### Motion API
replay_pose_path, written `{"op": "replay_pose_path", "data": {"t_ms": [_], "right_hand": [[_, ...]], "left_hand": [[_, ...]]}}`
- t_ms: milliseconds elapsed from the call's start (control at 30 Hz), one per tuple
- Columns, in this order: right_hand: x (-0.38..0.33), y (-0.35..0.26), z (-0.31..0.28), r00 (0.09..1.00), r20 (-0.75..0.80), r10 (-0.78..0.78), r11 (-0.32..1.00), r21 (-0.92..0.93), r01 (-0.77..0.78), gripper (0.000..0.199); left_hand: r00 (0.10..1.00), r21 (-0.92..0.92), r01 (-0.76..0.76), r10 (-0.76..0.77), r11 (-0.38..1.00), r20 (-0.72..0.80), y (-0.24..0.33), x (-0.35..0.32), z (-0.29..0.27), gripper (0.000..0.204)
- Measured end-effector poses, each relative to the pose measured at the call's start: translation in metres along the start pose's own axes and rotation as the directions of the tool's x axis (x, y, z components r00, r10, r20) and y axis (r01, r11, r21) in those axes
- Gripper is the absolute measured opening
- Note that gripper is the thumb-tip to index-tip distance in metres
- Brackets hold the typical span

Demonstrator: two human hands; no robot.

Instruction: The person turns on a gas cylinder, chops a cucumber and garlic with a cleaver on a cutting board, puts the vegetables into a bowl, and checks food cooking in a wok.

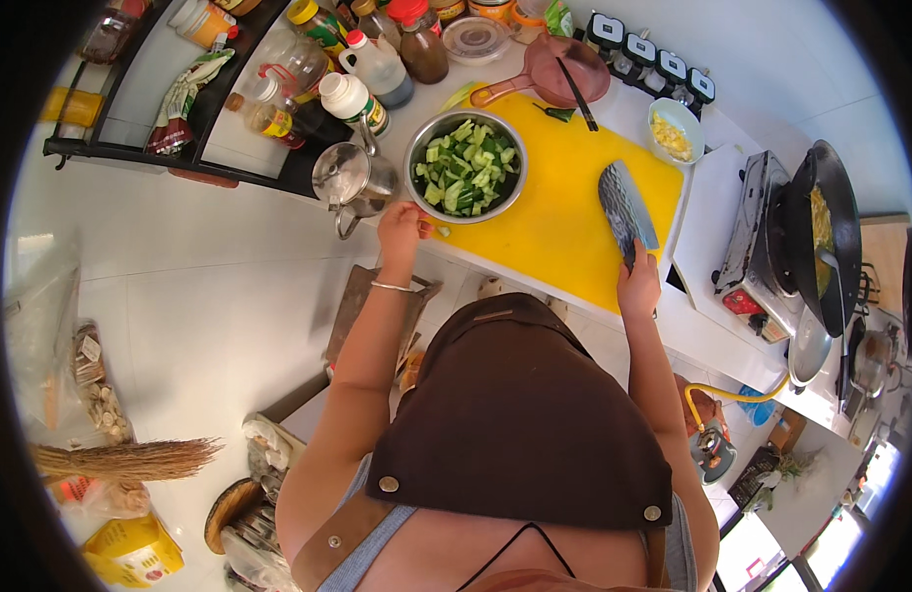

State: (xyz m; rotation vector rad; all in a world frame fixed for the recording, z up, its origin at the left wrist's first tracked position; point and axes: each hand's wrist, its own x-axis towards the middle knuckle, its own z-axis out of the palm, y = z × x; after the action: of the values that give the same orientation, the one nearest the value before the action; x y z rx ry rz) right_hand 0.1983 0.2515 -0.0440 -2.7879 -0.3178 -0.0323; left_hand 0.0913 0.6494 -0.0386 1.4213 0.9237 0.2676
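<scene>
My right hand [638, 284] grips the handle of a broad kitchen knife [625, 202]. Its dark, patterned blade points away from me over the right side of the yellow cutting board [554, 237]. At the near left of the board stands a steel bowl [520, 187] full of chopped cucumber [466, 168]. My left hand [404, 229] is closed, fingers curled, at the bowl's near left side. Whether its fingers hold anything is hidden. A small cucumber piece [443, 231] lies just right of those fingers, below the bowl.
Left of the bowl stands a steel pot [352, 178], with bottles [377, 71] behind. A pink pan [564, 71] and black chopsticks [577, 94] lie at the board's far edge. On the right are a bowl of yellow food [673, 133], a gas stove [757, 232] and a wok [833, 227].
</scene>
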Motion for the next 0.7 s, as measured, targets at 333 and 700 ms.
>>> {"op": "replay_pose_path", "data": {"t_ms": [333, 700], "right_hand": [[-0.006, -0.001, 0.013, 0.993, -0.116, -0.001, 0.996, -0.086, -0.009, 0.044], [-0.006, -0.007, 0.024, 0.995, -0.059, 0.080, 0.989, -0.119, -0.087, 0.043]], "left_hand": [[0.722, 0.608, -0.663, 0.589, 0.437, 0.364, -0.021, -0.018, 0.015, 0.018], [0.550, 0.394, -0.813, 0.789, 0.430, 0.274, 0.055, -0.020, 0.014, 0.010]]}}
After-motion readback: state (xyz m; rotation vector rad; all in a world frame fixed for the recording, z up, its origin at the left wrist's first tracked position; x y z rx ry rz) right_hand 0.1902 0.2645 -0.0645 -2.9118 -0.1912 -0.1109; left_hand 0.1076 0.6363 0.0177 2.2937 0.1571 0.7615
